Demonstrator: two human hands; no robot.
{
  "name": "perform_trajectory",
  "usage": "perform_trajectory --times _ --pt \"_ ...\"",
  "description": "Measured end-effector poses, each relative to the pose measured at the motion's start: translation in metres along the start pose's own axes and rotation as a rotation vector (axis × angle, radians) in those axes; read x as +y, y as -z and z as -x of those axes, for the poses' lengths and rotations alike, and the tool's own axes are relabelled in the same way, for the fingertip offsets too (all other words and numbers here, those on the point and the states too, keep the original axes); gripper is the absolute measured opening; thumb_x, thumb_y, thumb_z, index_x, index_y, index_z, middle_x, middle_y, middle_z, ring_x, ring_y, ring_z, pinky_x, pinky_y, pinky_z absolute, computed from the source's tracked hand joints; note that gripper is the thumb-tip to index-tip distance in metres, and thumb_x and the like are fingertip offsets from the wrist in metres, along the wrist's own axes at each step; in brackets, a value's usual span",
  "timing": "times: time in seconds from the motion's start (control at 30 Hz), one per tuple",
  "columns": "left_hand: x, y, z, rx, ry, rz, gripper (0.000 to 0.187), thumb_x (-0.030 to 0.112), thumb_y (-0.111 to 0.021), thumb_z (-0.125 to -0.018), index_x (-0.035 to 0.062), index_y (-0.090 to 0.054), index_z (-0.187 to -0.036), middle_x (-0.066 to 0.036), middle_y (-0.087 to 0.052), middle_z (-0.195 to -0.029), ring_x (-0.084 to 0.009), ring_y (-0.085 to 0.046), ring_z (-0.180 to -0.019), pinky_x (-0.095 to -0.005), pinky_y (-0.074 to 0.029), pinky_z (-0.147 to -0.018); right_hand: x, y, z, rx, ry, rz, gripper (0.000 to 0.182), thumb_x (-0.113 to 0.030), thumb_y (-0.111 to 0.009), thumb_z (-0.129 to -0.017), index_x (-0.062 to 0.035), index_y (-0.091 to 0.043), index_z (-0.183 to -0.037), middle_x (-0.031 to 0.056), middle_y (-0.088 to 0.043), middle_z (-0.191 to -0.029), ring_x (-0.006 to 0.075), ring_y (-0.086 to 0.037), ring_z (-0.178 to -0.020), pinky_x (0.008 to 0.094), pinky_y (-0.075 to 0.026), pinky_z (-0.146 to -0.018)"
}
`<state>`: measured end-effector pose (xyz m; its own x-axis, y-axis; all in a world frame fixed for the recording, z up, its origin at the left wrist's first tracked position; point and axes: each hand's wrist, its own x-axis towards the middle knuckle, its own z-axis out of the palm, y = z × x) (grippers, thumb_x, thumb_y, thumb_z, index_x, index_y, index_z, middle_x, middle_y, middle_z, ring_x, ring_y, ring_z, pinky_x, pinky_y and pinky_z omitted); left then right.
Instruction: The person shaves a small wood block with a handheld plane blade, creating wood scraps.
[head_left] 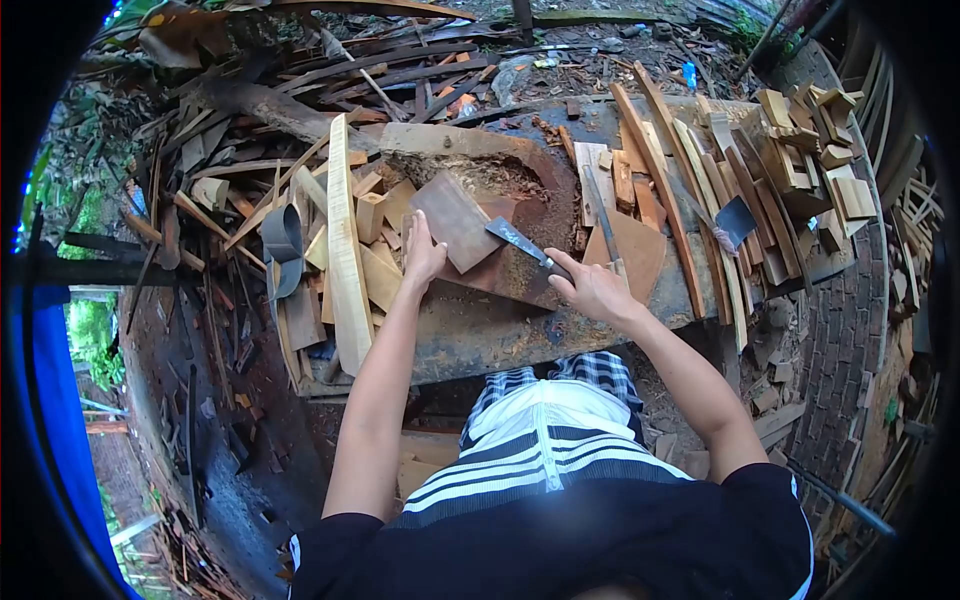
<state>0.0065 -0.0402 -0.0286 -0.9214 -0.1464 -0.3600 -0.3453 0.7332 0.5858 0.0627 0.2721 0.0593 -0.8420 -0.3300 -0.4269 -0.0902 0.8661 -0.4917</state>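
My left hand (425, 248) grips the left edge of a flat, brown rectangular wooden board (460, 215), which is tilted on a dark wooden block. In my right hand (597, 290) is a broad-bladed knife (515, 240), held by its handle. Its blade points up and left, with the tip at or close to the board's right edge; contact cannot be made out. The wooden block (520, 275) beneath has a rough, hollowed-out part strewn with shavings. A handsaw (603, 215) lies just beyond my right hand, over pale wood pieces.
The worktable (470, 345) runs across in front of me. A long pale plank (348, 250) and offcuts lie at left, near a curled grey strip (283, 245). Long wooden strips (660, 190) and stacked wood blocks (800, 140) occupy the right. Scrap wood (400, 75) is piled behind.
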Motion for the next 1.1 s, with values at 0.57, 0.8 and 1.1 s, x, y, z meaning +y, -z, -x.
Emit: perform_trajectory --times 0.57,0.8,1.1 --pt "0.022 -0.056 0.006 0.226 0.083 0.001 0.089 0.046 -0.048 -0.097 0.0069 0.008 -0.155 -0.027 0.01 -0.159 -0.0417 -0.002 -0.148 -0.0578 -0.005 -0.116 0.012 -0.043 -0.007 0.248 0.059 0.024 0.053 -0.037 -0.053 -0.095 -0.0275 -0.039 -0.145 0.018 -0.067 -0.068 0.0372 -0.066 -0.061 0.0486 -0.053 -0.054" --pt "0.019 -0.057 0.005 0.252 0.061 -0.071 0.086 0.048 -0.043 -0.098 0.006 0.006 -0.155 -0.031 0.01 -0.157 -0.0448 -0.003 -0.147 -0.0571 -0.007 -0.117 0.026 -0.046 -0.006 0.202 0.121 -0.065 0.052 -0.037 -0.053 -0.095 -0.0263 -0.041 -0.145 0.0171 -0.065 -0.063 0.036 -0.066 -0.059 0.0468 -0.053 -0.052" --pt "0.017 -0.061 0.004 0.319 0.03 -0.156 0.083 0.05 -0.039 -0.1 0.0054 0.005 -0.155 -0.035 0.008 -0.155 -0.0475 -0.005 -0.146 -0.0554 -0.009 -0.117 0.025 -0.035 -0.014 0.235 0.128 0.037 0.054 -0.036 -0.054 -0.095 -0.0268 -0.039 -0.146 0.0166 -0.065 -0.062 0.0362 -0.066 -0.058 0.0449 -0.053 -0.053"
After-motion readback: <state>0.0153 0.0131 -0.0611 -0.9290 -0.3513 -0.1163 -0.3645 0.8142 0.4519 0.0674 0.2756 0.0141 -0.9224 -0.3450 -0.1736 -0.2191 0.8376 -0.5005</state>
